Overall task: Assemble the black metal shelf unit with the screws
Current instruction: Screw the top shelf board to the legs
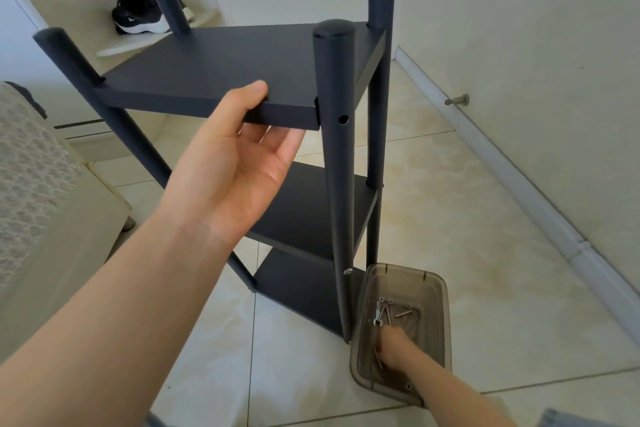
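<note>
The black metal shelf unit (221, 80) stands on the tiled floor (485, 253), with three flat shelves between four round posts whose capped tops rise above the top shelf. Its near right post (334, 80) has an empty hole (343, 119) just below the top shelf and a silver screw head (348, 271) low down. Loose screws (388, 314) lie scattered in a translucent box (440, 305) just right of that post's foot.

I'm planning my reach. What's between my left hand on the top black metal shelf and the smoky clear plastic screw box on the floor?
Head view: the middle black metal shelf and the near round black post lie between left hand and box.
</note>
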